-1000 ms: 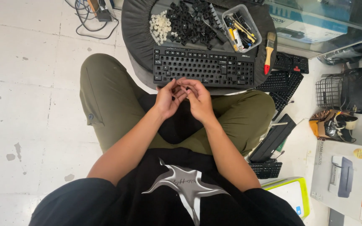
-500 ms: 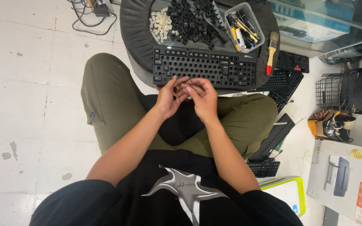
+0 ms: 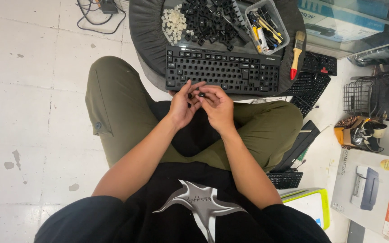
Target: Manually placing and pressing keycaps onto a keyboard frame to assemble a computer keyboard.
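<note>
I sit cross-legged on the floor. My left hand (image 3: pixel 183 105) and my right hand (image 3: pixel 219 108) meet above my lap, fingertips pinching a small black keycap (image 3: pixel 201 95) between them. Just beyond them a black keyboard (image 3: pixel 223 69) lies on a round black tray (image 3: pixel 147 36). Behind the keyboard sit a heap of loose black keycaps (image 3: pixel 208 20) and a pile of small white rubber domes (image 3: pixel 174 24).
A clear plastic box of tools (image 3: pixel 266 22) and a wooden-handled brush with a red tip (image 3: pixel 296 54) rest on the tray's right. More black keyboards (image 3: pixel 314 83) lie to the right. A wire basket (image 3: pixel 361 96), a printer box (image 3: pixel 372 193) and cables (image 3: pixel 100 13) surround me.
My hands have stayed together above my lap, shifting the keycap slightly between the fingers. The view has drifted a little.
</note>
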